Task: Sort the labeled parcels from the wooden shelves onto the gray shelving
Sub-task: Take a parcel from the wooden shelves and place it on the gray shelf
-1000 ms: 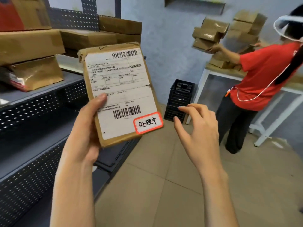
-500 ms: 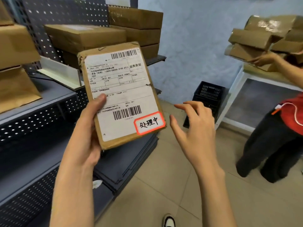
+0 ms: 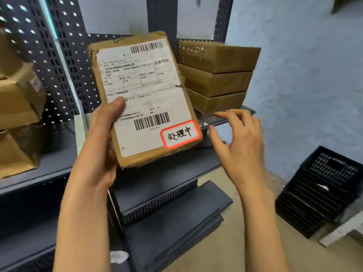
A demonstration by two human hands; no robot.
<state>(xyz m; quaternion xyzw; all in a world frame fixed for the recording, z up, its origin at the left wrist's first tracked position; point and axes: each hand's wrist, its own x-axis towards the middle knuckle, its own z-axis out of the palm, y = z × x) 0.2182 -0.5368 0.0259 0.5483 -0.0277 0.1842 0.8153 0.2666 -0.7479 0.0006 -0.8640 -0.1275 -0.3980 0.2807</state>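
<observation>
Three brown boxes (image 3: 216, 75) sit stacked on the right end of the gray shelving (image 3: 55, 163), and more cardboard packages (image 3: 17, 107) crowd its left end, so I judge the free space between them tight. Beside the unit, a black crate (image 3: 324, 191) stands on the floor. Held up in front of the shelf is the parcel (image 3: 145, 99), label facing me, a red-bordered sticker (image 3: 180, 134) at its lower corner. My left hand (image 3: 100, 142) grips it alone along the left edge, thumb pressed on the label. My right hand (image 3: 239, 138) hovers just beside the sticker, fingers loosely spread, holding nothing. With one hand pinching a single edge, the parcel could pivot and slip as I reach in. Misreading the sticker would put it in the wrong section, and sliding it in carelessly might knock the stack.
</observation>
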